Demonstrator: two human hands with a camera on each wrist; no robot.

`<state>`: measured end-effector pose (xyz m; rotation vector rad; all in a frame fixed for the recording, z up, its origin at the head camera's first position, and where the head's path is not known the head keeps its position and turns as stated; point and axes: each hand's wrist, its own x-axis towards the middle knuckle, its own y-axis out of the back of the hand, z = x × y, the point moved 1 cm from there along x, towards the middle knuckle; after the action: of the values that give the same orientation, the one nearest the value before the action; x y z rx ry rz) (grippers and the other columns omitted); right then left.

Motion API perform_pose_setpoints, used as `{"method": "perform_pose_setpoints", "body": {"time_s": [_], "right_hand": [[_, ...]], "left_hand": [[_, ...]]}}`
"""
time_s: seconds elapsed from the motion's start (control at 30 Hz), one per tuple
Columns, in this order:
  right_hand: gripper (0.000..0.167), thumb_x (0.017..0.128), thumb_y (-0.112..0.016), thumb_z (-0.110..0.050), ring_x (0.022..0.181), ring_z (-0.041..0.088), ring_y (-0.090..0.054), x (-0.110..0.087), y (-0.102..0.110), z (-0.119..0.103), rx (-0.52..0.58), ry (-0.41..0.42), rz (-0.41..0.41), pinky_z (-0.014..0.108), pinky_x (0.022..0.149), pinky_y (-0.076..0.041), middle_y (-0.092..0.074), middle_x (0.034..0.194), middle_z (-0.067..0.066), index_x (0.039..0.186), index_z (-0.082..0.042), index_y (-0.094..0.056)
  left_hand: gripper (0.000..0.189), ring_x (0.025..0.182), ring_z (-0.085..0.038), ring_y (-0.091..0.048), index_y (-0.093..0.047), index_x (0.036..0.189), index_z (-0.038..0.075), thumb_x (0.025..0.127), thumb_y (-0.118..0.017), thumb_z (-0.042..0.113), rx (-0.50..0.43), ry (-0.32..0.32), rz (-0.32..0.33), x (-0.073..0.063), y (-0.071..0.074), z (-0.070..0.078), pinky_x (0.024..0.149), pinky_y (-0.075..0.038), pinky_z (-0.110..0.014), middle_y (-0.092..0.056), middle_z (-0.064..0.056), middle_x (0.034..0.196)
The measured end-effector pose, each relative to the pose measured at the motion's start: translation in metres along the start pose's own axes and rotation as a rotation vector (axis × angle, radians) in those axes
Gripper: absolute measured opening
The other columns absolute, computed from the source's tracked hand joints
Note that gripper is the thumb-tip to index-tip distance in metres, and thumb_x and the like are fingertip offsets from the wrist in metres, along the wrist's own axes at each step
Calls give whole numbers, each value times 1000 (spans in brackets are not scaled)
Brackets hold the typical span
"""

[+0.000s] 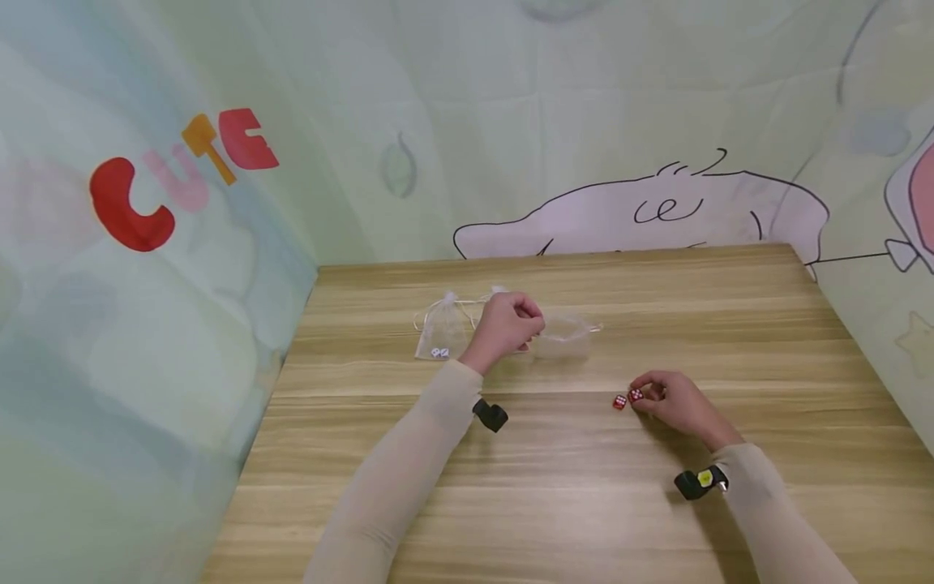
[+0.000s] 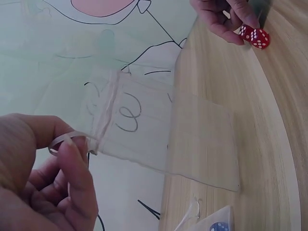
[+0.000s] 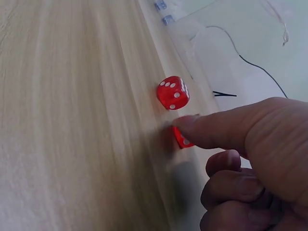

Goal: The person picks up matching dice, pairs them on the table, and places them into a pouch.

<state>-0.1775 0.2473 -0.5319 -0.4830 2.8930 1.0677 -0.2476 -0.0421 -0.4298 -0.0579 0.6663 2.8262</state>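
My left hand (image 1: 506,324) pinches the thin drawstring ribbon (image 2: 62,139) of a sheer white organza pouch (image 2: 202,139). The pouch extends to the right of the fingers, its gathered neck nearest them. Nothing shows inside it. On the wooden table, my right hand (image 1: 679,401) holds a red die (image 1: 636,395) with white pips between thumb and fingertips. Right beside it sits a second red die (image 3: 173,93), untouched by the fingers. In the right wrist view the thumb covers much of the held die.
Left of my left hand lies another sheer pouch (image 1: 447,320) holding two white dice (image 1: 439,353). More pouch fabric (image 1: 499,289) shows behind that hand, partly hidden. A printed cloth backdrop (image 1: 438,138) rises along the back and sides of the wooden table (image 1: 554,503).
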Motion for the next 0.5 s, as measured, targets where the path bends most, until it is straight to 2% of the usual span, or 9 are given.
{"method": "perform_pose_setpoints", "body": {"time_s": [0.17,0.5], "right_hand": [[19,87,-74,-5,59,13,-44,1,0,1,-2,13,11,24,50,-36,-50,68,1,103,3,-68],[24,87,-77,-12,57,12,-42,1,6,-7,-3,22,79,24,48,-35,-49,66,0,106,1,-69]], "left_hand": [[4,55,-21,-61,-68,89,2,87,-68,4,-2,-10,-6,0,-2,-1,52,-55,-31,-66,-6,75],[3,52,-16,-59,-67,89,2,87,-68,4,-3,-34,1,0,-4,-4,50,-54,-28,-66,-6,74]]}}
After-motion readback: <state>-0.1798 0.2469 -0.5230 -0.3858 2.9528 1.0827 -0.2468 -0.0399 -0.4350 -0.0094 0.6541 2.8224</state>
